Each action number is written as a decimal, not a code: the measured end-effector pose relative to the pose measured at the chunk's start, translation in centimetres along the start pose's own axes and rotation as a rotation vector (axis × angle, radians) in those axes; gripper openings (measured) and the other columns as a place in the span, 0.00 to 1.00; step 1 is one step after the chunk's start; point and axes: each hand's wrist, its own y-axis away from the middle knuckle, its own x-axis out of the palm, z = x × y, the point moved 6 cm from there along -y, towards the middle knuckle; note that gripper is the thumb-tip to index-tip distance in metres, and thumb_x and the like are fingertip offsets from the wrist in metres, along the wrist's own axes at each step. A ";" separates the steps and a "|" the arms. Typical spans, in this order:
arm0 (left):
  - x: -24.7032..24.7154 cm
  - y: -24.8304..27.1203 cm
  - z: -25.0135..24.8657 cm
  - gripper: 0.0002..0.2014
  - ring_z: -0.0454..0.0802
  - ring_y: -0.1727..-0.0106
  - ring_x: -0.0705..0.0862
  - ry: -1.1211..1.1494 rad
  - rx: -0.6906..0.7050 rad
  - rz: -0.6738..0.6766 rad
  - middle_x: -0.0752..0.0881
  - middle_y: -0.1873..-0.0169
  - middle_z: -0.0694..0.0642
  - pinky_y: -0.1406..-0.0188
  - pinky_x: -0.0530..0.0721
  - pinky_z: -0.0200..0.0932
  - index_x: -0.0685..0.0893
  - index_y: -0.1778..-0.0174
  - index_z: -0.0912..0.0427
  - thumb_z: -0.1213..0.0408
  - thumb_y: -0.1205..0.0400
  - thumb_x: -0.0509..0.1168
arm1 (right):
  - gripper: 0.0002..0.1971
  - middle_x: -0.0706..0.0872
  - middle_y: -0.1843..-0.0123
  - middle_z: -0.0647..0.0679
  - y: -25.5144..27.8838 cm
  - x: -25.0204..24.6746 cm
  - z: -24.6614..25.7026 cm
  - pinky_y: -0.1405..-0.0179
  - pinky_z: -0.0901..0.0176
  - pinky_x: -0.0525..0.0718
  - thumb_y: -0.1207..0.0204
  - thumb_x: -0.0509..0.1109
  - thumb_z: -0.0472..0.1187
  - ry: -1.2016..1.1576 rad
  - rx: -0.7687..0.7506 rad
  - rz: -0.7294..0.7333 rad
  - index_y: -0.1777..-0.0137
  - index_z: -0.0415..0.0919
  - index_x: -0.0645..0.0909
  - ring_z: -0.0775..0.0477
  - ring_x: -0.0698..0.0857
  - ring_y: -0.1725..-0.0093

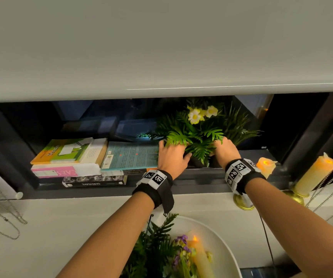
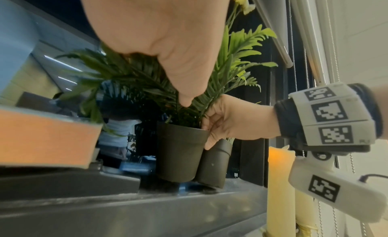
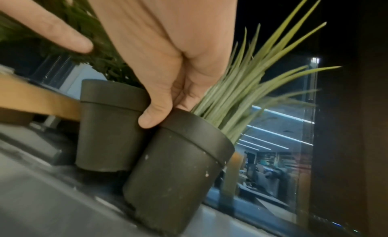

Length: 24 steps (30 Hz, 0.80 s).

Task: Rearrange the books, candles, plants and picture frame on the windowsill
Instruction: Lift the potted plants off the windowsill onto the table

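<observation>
Both hands [image 1: 171, 155] [image 1: 226, 150] forward (fingers curled)

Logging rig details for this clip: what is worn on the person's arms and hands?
Forearms are bare, no sleeves or gloves. Each wrist carries a black strap band with white blocks printed with black-and-white square markers. The left hand and right hand are bare. A thin dark cable runs below the right wrist.

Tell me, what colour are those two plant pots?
Both pots are a dark brownish grey, matte and plain. The right wrist view shows them best.
</observation>
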 end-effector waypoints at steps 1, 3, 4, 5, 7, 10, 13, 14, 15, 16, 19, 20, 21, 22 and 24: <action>-0.5 0.0 0.0 0.11 0.57 0.42 0.81 0.018 0.005 -0.023 0.88 0.50 0.53 0.40 0.66 0.53 0.88 0.49 0.53 0.55 0.20 0.64 | 0.12 0.83 0.44 0.34 0.1 -0.2 0.1 0.47 0.47 0.81 0.24 0.67 0.32 -0.015 -0.001 -0.006 0.41 0.33 0.80 0.31 0.83 0.45; -1.6 -0.3 -0.1 0.11 0.56 0.40 0.78 0.047 0.013 -0.050 0.87 0.45 0.51 0.41 0.64 0.52 0.89 0.47 0.53 0.56 0.19 0.64 | 0.13 0.82 0.44 0.32 0.2 -0.8 0.6 0.46 0.46 0.82 0.25 0.69 0.33 -0.031 -0.001 -0.020 0.41 0.33 0.80 0.30 0.82 0.45; -2.0 -0.4 -0.2 0.11 0.55 0.40 0.78 0.049 0.015 -0.055 0.87 0.44 0.50 0.42 0.64 0.51 0.88 0.46 0.53 0.56 0.19 0.64 | 0.13 0.82 0.44 0.31 0.4 -1.2 1.0 0.46 0.45 0.81 0.26 0.70 0.33 -0.033 0.004 -0.022 0.41 0.32 0.80 0.29 0.82 0.45; -2.6 -0.6 -0.1 0.12 0.55 0.40 0.77 0.046 0.018 -0.063 0.87 0.44 0.50 0.43 0.63 0.51 0.88 0.45 0.53 0.55 0.19 0.64 | 0.13 0.82 0.45 0.30 0.5 -1.6 1.4 0.46 0.45 0.81 0.27 0.71 0.32 -0.041 0.001 -0.029 0.43 0.32 0.81 0.28 0.82 0.45; -3.5 -0.3 0.0 0.13 0.55 0.40 0.77 0.036 0.026 -0.074 0.87 0.44 0.49 0.44 0.63 0.51 0.88 0.45 0.52 0.53 0.20 0.65 | 0.11 0.83 0.48 0.32 0.9 -2.4 2.1 0.47 0.44 0.83 0.32 0.72 0.29 -0.076 -0.016 -0.036 0.49 0.35 0.83 0.29 0.84 0.48; -5.1 0.5 0.3 0.14 0.56 0.41 0.78 0.036 0.049 -0.090 0.87 0.44 0.50 0.44 0.64 0.52 0.88 0.45 0.54 0.51 0.19 0.64 | 0.12 0.84 0.53 0.35 1.7 -3.4 2.9 0.51 0.42 0.86 0.38 0.72 0.26 -0.170 -0.054 -0.026 0.59 0.42 0.81 0.32 0.86 0.55; -7.0 2.0 0.4 0.15 0.58 0.44 0.79 0.059 0.066 -0.128 0.88 0.49 0.51 0.44 0.65 0.54 0.89 0.49 0.56 0.50 0.18 0.63 | 0.13 0.83 0.55 0.37 3.7 -4.7 4.3 0.53 0.52 0.83 0.40 0.77 0.24 -0.150 -0.083 0.038 0.57 0.37 0.84 0.34 0.85 0.54; -7.6 2.6 0.4 0.16 0.57 0.45 0.79 0.054 0.077 -0.135 0.88 0.50 0.51 0.44 0.64 0.54 0.89 0.50 0.56 0.49 0.17 0.62 | 0.13 0.83 0.58 0.39 4.4 -5.0 4.6 0.55 0.56 0.80 0.41 0.78 0.23 -0.154 -0.087 0.059 0.58 0.36 0.85 0.35 0.85 0.55; -8.1 3.3 0.5 0.17 0.57 0.45 0.79 0.048 0.088 -0.132 0.88 0.50 0.50 0.44 0.64 0.54 0.89 0.50 0.56 0.49 0.17 0.61 | 0.13 0.82 0.61 0.41 5.2 -5.2 5.0 0.57 0.57 0.79 0.42 0.78 0.23 -0.164 -0.099 0.070 0.60 0.36 0.85 0.36 0.86 0.56; -8.4 4.0 0.5 0.17 0.56 0.45 0.79 0.048 0.096 -0.117 0.88 0.49 0.49 0.43 0.64 0.53 0.89 0.50 0.55 0.48 0.17 0.60 | 0.13 0.82 0.64 0.43 6.2 -5.3 5.3 0.58 0.58 0.79 0.43 0.78 0.22 -0.175 -0.113 0.077 0.61 0.37 0.84 0.37 0.87 0.58; -8.8 6.7 0.3 0.16 0.55 0.45 0.78 0.082 0.095 -0.053 0.87 0.49 0.48 0.44 0.64 0.53 0.89 0.49 0.53 0.48 0.17 0.61 | 0.13 0.82 0.67 0.45 9.1 -4.3 5.9 0.60 0.60 0.76 0.44 0.79 0.22 -0.192 -0.135 0.114 0.63 0.36 0.85 0.41 0.86 0.61; -8.6 7.8 0.1 0.15 0.55 0.45 0.78 0.088 0.093 -0.032 0.87 0.49 0.48 0.44 0.64 0.52 0.89 0.48 0.52 0.47 0.17 0.61 | 0.13 0.82 0.68 0.45 10.1 -3.7 6.0 0.60 0.60 0.76 0.44 0.79 0.22 -0.197 -0.136 0.136 0.63 0.36 0.85 0.41 0.86 0.62; -8.3 9.1 -0.1 0.15 0.55 0.45 0.78 0.090 0.089 -0.003 0.87 0.48 0.48 0.44 0.64 0.52 0.89 0.48 0.52 0.47 0.18 0.62 | 0.13 0.82 0.68 0.46 11.2 -3.0 6.0 0.60 0.61 0.76 0.44 0.79 0.22 -0.201 -0.137 0.167 0.63 0.37 0.85 0.42 0.86 0.62; -7.9 10.2 -0.2 0.15 0.55 0.44 0.78 0.092 0.086 0.031 0.87 0.47 0.48 0.44 0.64 0.52 0.88 0.47 0.52 0.47 0.18 0.63 | 0.13 0.83 0.68 0.46 12.2 -2.3 6.0 0.61 0.61 0.75 0.44 0.79 0.23 -0.197 -0.138 0.202 0.64 0.37 0.85 0.42 0.86 0.62; -7.0 12.5 -0.5 0.16 0.56 0.42 0.78 0.087 0.083 0.101 0.87 0.47 0.51 0.42 0.64 0.52 0.88 0.45 0.54 0.48 0.18 0.64 | 0.12 0.82 0.68 0.48 14.0 -0.4 5.8 0.60 0.61 0.75 0.44 0.81 0.24 -0.191 -0.141 0.281 0.64 0.38 0.85 0.44 0.86 0.61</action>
